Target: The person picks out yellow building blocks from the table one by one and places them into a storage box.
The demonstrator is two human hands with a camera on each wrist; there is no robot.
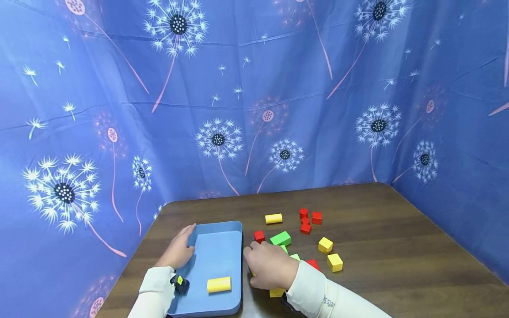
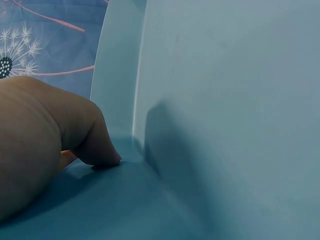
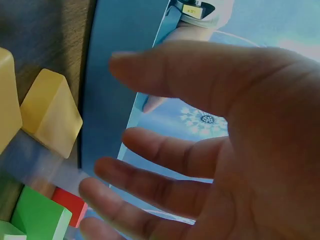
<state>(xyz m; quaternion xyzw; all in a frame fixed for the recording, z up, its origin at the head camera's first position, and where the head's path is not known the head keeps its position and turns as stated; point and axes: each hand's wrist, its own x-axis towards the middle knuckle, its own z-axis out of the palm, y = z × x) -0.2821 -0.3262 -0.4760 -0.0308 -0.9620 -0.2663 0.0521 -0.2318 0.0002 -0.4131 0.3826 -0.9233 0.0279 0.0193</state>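
At its left side, the blue tray (image 1: pixel 214 247) is gripped by my left hand (image 1: pixel 176 251). The left wrist view shows the thumb (image 2: pixel 100 142) bent over the tray's wall, with the other fingers mostly hidden behind it. Inside the tray lies a yellow cylinder (image 1: pixel 218 285). My right hand (image 1: pixel 272 266) hovers close by the tray's right wall, fingers spread and holding nothing. Beside it, in the right wrist view, are a yellow triangular block (image 3: pixel 52 112), a green block (image 3: pixel 40 215) and a red block (image 3: pixel 70 204). The right hand partly hides several blocks from the head view.
Beyond the right hand stand a long green block (image 1: pixel 280 238) and a red cube (image 1: pixel 259 236). Another yellow cylinder (image 1: pixel 273 218) lies farther back, left of several small red blocks (image 1: pixel 305 229). Two yellow blocks (image 1: pixel 335 262) sit to the right on the wooden table (image 1: pixel 397 247). A blue curtain (image 1: pixel 246 88) hangs behind.
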